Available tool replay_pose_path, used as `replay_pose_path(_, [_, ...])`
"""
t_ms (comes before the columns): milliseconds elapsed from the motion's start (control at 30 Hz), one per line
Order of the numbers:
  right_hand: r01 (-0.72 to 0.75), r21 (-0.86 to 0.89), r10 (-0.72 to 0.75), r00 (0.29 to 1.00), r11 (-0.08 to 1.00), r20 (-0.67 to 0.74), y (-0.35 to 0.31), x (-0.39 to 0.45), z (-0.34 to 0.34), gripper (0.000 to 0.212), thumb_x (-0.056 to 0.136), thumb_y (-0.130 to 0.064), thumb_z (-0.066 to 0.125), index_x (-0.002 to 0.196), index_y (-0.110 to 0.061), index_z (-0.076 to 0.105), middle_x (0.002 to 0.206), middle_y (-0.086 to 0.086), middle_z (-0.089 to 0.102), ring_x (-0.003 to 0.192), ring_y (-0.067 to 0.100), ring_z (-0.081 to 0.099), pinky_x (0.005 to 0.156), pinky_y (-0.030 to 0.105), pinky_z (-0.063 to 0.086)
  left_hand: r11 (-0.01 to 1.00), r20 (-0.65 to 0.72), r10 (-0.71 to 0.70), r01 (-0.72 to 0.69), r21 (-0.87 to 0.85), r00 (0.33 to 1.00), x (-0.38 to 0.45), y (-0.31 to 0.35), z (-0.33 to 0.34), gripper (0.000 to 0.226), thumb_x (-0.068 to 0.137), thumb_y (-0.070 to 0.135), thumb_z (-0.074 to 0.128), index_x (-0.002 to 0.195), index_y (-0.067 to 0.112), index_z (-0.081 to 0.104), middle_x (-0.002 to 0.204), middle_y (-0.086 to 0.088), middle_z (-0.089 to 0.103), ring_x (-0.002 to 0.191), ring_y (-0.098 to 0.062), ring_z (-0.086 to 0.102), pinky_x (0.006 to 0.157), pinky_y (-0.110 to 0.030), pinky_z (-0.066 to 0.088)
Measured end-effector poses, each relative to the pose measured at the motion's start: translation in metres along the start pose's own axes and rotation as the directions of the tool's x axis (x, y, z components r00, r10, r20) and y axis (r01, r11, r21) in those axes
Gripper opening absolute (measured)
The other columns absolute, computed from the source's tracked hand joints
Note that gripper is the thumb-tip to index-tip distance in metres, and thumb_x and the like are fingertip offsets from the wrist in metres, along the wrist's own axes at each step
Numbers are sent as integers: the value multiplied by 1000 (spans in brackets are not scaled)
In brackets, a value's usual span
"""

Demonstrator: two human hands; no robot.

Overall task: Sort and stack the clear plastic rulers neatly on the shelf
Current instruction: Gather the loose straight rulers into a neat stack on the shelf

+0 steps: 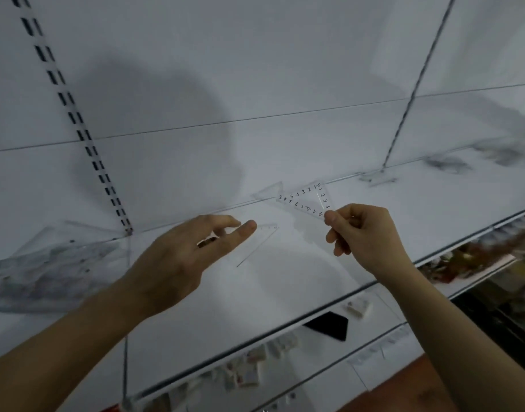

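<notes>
Two hands are working above a white shelf (359, 233): the right hand (362, 233) is pinching the near corner of a small clear triangular ruler (305, 200) with black numerals, holding it up just off the far part of the shelf — the left hand (184, 257) is hovering with fingers extended, gripping nothing. A second clear triangle ruler (259, 242) is lying flat on the shelf just beyond the left fingertips, and blurred clear rulers (50, 263) are lying heaped at far left.
</notes>
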State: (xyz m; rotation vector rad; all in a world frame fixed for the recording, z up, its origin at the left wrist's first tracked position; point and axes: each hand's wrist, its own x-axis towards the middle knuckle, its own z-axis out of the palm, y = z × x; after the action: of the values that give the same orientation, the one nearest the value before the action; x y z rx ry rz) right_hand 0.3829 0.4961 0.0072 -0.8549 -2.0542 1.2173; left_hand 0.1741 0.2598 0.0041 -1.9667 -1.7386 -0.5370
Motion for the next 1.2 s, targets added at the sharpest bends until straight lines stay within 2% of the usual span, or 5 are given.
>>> replay_pose_path(200, [-19, 54, 23, 996, 998, -82, 64, 25, -116, 24, 96, -23, 69, 78, -9, 74, 63, 7, 71, 52, 18, 62, 54, 30, 48, 997, -11, 71, -71, -38, 997, 94, 50, 67, 57, 91, -12, 31, 138, 6, 58, 126, -12, 65, 109, -28, 66, 81, -44, 59])
replay_pose_path(433, [-136, 154, 135, 991, 979, 15, 116, 44, -193, 21, 102, 1, 51, 102, -2, 72, 82, 11, 77, 71, 23, 74, 63, 26, 58, 992, 3, 98, -98, -83, 995, 174, 91, 137, 55, 100, -5, 20, 143, 5, 52, 122, -16, 63, 104, -31, 65, 80, -44, 58])
replay_pose_path(633, [-197, 165, 206, 978, 966, -42, 142, 67, -225, 18, 101, -9, 60, 89, -2, 71, 77, 12, 76, 74, 35, 74, 68, 43, 57, 992, 15, 94, -93, -87, 995, 232, 96, 182, 65, 86, -15, 34, 147, 3, 46, 123, -14, 54, 94, -28, 59, 78, -42, 54])
replay_pose_path(933, [-184, 104, 203, 956, 977, -211, 154, 131, -255, 26, 102, -15, 57, 83, -3, 71, 71, 10, 74, 62, 26, 71, 65, 39, 55, 983, 20, 74, -69, -171, 997, 287, 77, 226, 71, 83, -11, 23, 151, 4, 39, 129, -9, 51, 105, -24, 56, 86, -37, 52])
replay_pose_path(1200, [-185, 113, 212, 923, 976, -322, 189, 186, -302, 26, 101, -16, 57, 82, -5, 71, 67, 7, 72, 55, 18, 63, 56, 34, 45, 959, 58, 100, -80, -273, 993, 348, 74, 263, 74, 77, -22, 36, 145, 4, 48, 125, -7, 64, 109, -17, 61, 105, -24, 44])
